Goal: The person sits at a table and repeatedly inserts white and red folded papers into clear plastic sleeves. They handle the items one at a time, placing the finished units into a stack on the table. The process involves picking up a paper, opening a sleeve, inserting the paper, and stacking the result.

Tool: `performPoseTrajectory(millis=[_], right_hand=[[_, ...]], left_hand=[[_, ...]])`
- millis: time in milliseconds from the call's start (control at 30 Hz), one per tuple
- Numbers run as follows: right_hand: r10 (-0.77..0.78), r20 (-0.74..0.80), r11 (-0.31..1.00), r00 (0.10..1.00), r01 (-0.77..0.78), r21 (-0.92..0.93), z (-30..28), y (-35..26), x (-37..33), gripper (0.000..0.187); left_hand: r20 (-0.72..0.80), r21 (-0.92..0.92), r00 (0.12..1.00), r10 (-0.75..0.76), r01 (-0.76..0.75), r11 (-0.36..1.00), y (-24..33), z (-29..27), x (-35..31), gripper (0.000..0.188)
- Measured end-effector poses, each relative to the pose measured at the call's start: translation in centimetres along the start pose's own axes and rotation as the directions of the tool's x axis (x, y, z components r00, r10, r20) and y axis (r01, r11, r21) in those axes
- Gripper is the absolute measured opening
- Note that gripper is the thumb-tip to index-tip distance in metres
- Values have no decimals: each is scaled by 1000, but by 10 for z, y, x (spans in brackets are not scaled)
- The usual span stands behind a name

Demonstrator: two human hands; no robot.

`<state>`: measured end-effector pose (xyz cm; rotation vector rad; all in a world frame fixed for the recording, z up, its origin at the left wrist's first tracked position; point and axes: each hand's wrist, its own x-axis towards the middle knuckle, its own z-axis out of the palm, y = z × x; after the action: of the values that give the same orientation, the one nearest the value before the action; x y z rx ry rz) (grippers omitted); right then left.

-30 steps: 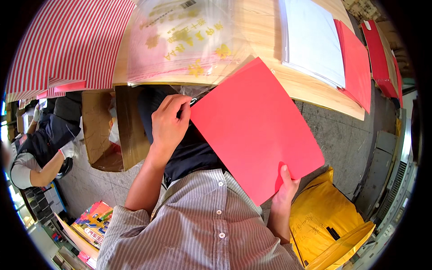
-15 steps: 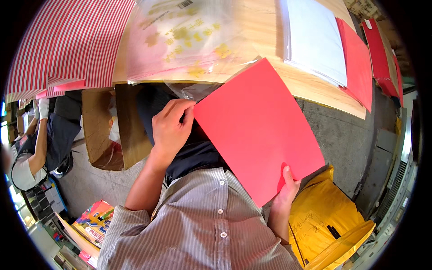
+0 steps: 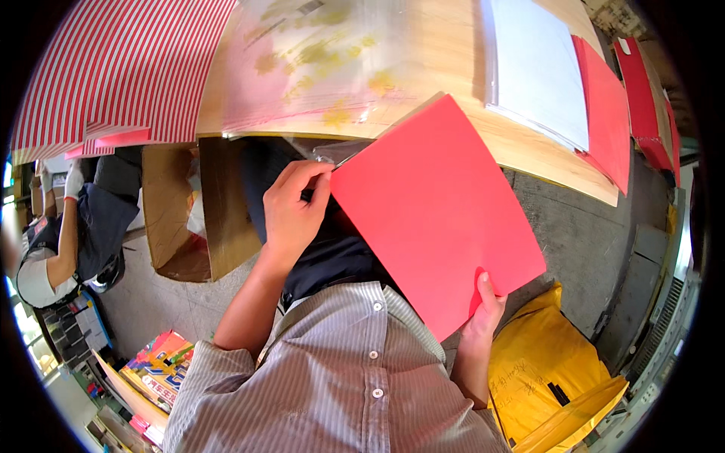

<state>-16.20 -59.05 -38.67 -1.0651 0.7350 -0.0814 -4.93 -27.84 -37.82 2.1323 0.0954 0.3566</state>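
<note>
A large red sheet of paper [image 3: 438, 211] is held tilted over my lap, its far edge reaching over the table's near edge. Along that far edge a thin pale strip shows, so there may be more than one layer. My left hand [image 3: 296, 208] is closed, thumb and fingertips pinching the sheet's left corner. At the lower right edge my right hand [image 3: 485, 308] grips it with the thumb on top; the other fingers are hidden underneath. Just beyond my left hand, clear plastic bags with yellow print [image 3: 317, 68] lie on the table.
On the wooden table [image 3: 445, 45] are red-and-white striped sheets [image 3: 121, 68], white sheets [image 3: 536, 75] and red sheets [image 3: 604, 113]. A cardboard box [image 3: 177, 219] stands below at left, a yellow bag [image 3: 544, 370] at lower right. At far left a person in white gloves [image 3: 75, 181] works.
The view has shifted slightly, moving the table and its stacks a little to the right. Both hands keep their hold on the red sheet, which stays nearly in place.
</note>
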Motion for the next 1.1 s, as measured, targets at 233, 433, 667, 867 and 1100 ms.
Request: performPoseTrajectory(millis=[233, 433, 667, 867, 1100], right_hand=[[-18, 30, 998, 999, 19, -56, -2, -9, 12, 57], [-30, 37, 999, 999, 31, -23, -2, -10, 12, 54], [-22, 27, 999, 999, 23, -43, -8, -3, 18, 55], [-9, 63, 1000, 998, 11, -25, 6, -7, 15, 52], [-18, 42, 998, 999, 20, -56, 3, -8, 17, 51]], left_hand=[[47, 85, 996, 70, -74, 994, 3, -3, 2, 16], [75, 161, 992, 103, -114, 980, 7, -5, 0, 14], [-7, 51, 998, 60, -59, 997, 2, -1, -1, 14], [82, -541, 974, -211, 222, 811, -20, 4, -21, 47], [5, -819, 966, -259, 152, 553, -20, 29, -48, 66]])
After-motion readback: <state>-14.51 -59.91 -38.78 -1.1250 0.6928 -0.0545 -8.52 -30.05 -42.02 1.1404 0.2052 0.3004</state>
